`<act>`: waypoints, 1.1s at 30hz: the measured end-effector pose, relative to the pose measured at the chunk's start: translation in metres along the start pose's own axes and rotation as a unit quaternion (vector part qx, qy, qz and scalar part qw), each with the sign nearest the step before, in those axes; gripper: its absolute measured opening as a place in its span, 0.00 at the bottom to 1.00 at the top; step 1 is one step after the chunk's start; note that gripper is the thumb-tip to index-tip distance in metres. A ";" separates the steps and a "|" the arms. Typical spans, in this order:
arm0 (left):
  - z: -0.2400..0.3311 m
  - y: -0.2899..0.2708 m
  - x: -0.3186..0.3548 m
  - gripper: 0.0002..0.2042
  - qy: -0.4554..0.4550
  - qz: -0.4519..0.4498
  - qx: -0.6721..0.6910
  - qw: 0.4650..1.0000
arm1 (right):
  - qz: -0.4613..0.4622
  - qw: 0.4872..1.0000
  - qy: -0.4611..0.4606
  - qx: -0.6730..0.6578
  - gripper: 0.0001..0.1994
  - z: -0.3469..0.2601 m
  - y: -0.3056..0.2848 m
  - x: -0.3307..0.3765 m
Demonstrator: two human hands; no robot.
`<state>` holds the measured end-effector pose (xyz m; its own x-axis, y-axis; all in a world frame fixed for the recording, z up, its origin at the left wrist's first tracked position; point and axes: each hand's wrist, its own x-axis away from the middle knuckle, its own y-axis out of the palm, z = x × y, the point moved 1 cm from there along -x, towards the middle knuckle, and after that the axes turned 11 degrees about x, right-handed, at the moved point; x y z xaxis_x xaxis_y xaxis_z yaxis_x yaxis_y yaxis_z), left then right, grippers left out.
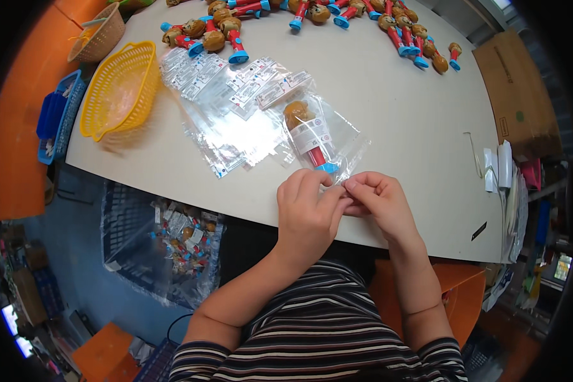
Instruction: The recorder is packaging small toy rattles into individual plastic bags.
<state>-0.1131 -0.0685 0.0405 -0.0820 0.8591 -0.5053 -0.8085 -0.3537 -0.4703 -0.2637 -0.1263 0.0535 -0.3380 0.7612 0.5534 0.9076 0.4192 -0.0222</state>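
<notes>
A clear plastic bag lies on the table in front of me. Inside it is a figure-topped toy dispenser with a brown head, red stem and blue foot, partly covered by a white printed slip. My left hand and my right hand meet at the bag's near end, by the blue foot. Both pinch the plastic edge between thumb and fingers. Left of this bag, several flat clear bags with printed labels overlap in a loose pile.
Several loose toy dispensers lie along the far edge. A yellow basket, a tan basket and a blue basket stand left. Below the table, a lined crate holds packed toys. A cardboard box stands right.
</notes>
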 end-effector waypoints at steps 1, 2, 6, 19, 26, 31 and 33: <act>0.002 0.000 0.000 0.11 -0.012 0.002 0.013 1.000 | 0.007 1.000 -0.014 0.003 0.10 0.001 0.000 0.001; 0.003 -0.001 0.000 0.10 -0.024 0.004 0.026 0.999 | 0.013 1.000 -0.028 0.006 0.10 0.002 0.000 0.001; 0.001 -0.003 0.002 0.10 -0.023 0.023 0.002 0.999 | 0.026 0.996 -0.083 0.029 0.09 0.011 -0.003 -0.001; -0.010 0.011 0.013 0.11 0.114 0.022 -0.077 0.990 | -0.002 0.997 0.023 -0.068 0.11 0.006 -0.006 0.002; -0.015 0.020 0.017 0.09 0.108 0.013 -0.049 0.993 | -0.023 0.995 0.020 -0.094 0.10 0.013 -0.003 0.003; -0.024 0.014 0.011 0.08 0.035 -0.014 0.088 0.995 | 0.011 0.996 0.002 -0.085 0.11 0.018 0.001 0.000; -0.026 0.007 0.009 0.08 0.022 -0.024 0.119 0.992 | 0.015 0.997 0.005 -0.071 0.11 0.017 0.001 -0.001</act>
<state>-0.1051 -0.0725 0.0138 -0.0177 0.8539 -0.5201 -0.9257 -0.2106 -0.3142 -0.2667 -0.1182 0.0390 -0.3078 0.7674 0.5624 0.9439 0.3204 0.0794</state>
